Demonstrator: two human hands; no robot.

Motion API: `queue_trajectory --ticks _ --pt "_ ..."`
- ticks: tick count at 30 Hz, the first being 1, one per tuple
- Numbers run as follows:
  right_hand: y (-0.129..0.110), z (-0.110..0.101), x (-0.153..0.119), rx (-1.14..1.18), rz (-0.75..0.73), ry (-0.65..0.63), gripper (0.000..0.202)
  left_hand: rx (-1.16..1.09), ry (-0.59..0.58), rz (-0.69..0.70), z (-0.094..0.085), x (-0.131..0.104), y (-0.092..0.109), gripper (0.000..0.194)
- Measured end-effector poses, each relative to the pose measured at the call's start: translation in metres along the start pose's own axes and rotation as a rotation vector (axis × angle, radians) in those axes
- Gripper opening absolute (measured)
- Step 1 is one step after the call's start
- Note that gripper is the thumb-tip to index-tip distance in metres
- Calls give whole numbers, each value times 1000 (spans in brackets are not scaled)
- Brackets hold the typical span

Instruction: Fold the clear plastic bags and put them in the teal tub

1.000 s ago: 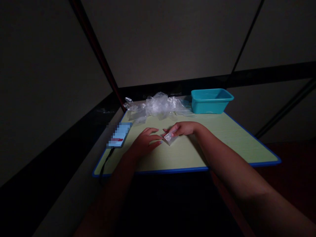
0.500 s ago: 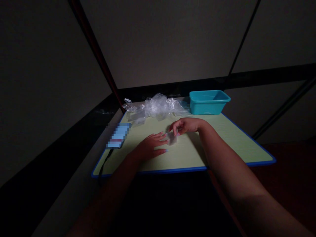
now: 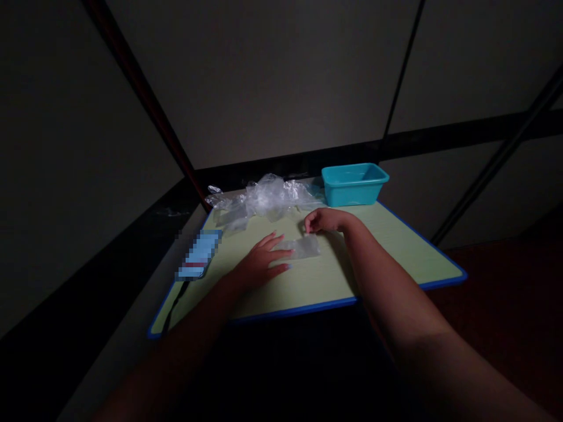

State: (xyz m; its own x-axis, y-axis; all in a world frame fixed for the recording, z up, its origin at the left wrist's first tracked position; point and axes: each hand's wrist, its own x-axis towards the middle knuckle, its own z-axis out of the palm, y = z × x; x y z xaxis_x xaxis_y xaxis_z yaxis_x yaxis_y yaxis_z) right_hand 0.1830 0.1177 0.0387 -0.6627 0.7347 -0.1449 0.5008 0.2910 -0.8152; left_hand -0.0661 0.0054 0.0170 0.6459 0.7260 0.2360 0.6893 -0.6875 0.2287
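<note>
A small plastic piece (image 3: 305, 248) is laid out on the table (image 3: 404, 252), near the middle, between the hands. Its left end is partly covered by the left hand (image 3: 260, 261), spread open. The right hand (image 3: 324, 220) is curled at the far edge; whether plastic is pinched cannot be told. The left end is best steadied lightly while creases are smoothed rightward.

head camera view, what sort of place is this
Probably a dim corner of a room used as a small work spot: panelled walls behind a blue-edged table bearing crumpled clear plastic and a turquoise bin.
</note>
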Motion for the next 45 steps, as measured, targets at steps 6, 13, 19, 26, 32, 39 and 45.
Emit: queue_trajectory --ticks 6,13,19,26,32,39,45 --pt "-14 2 -7 -166 281 92 27 -37 82 -65 4 25 -15 43" --pt "-29 4 -9 -723 254 -31 43 18 64 -73 4 22 -30 45" --pt "-34 11 -9 -709 216 -82 28 -22 -165 3 0 18 -9 52" --pt "-30 10 -9 -569 196 48 22 14 -203 28 5 16 -5 55" --pt "-29 11 -10 -329 278 -14 43 24 -158 37 5 16 -10 52" --pt "-27 11 -6 -470 329 99 43 -4 -121 8 6 14 -8 53" --pt "-26 13 -2 -593 287 192 37 118 -99 -7 6 17 -4 54"
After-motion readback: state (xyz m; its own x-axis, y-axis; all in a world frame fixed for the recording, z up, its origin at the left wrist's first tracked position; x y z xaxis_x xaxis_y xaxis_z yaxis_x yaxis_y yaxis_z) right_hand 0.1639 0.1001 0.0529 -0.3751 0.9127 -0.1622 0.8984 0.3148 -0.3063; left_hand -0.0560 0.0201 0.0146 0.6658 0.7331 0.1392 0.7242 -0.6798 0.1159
